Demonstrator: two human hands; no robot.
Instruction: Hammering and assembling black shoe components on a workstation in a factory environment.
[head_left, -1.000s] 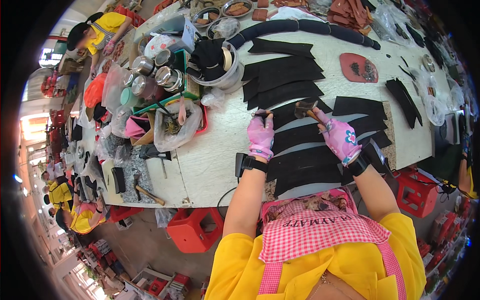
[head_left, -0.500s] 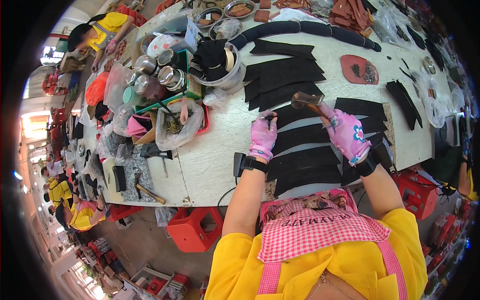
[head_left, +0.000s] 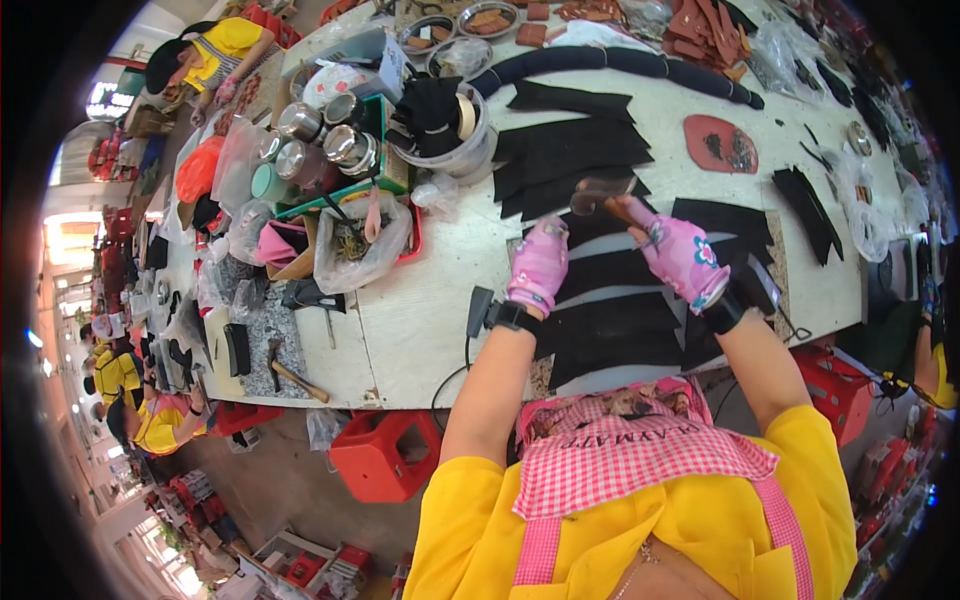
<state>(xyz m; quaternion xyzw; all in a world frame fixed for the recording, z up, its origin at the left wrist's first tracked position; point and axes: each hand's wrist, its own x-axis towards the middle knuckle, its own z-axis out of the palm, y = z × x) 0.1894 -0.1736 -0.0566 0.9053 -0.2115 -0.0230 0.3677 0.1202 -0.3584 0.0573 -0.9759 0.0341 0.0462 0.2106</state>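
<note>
In the head view, nearest to you are your yellow shirt [head_left: 455,530] and your pink checked apron [head_left: 640,468]. A red stool [head_left: 380,468] stands on the floor to your left, and another red stool [head_left: 835,392] is on your right. In front of you is the big pale table [head_left: 410,335]. Flat black pieces [head_left: 615,325] lie on it in rows, and some lie partly on top of others. They go from close to your apron to past your hands.

Your right hand [head_left: 685,262], in a pink flowery glove, grips a hammer [head_left: 597,196] by its handle. The hammer head is blurry and up over the black pieces. Your left hand [head_left: 538,265], in a pink glove too, is by their left ends with its fingers curled in. I can't tell if it pinches something small.

Over on the left, a second hammer [head_left: 297,382] lies partly on a speckled stone slab [head_left: 290,345]. Farther up are a clear bag [head_left: 340,270], a green basket [head_left: 394,175] with metal-topped jars [head_left: 348,148], and a round tub [head_left: 463,163] with black things in it.

On the right, dark little bits [head_left: 742,153] sit on a red mat [head_left: 703,155]. Past that are a long dark roll [head_left: 600,58], then metal bowls [head_left: 490,37] and brown pieces [head_left: 700,25]. Far to the left, another person [head_left: 235,40] in yellow bends over.
</note>
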